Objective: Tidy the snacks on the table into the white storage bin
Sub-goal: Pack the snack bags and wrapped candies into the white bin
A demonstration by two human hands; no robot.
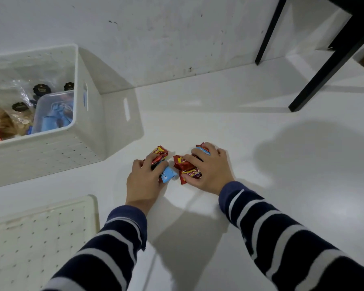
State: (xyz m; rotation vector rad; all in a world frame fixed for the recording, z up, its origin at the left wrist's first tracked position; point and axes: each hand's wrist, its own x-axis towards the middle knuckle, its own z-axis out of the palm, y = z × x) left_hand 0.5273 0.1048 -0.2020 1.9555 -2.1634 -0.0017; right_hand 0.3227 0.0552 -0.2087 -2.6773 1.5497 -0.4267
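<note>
Small snack packets lie in two clusters on the white table. My left hand [144, 178] is closed over the left cluster: a red and yellow packet [160, 152] and a light blue packet [169, 174] stick out from under the fingers. My right hand [209, 168] presses on the right cluster of red packets [187, 168], with a light blue one [203, 151] under the fingertips. The white storage bin [51, 143] stands at the left, holding a clear tub with blue packets [55, 113], bagged snacks and a red foil item.
The bin's white perforated lid [40, 238] lies flat at the near left. Black furniture legs [324, 76] stand on the surface at the far right. A white wall rises just behind the table.
</note>
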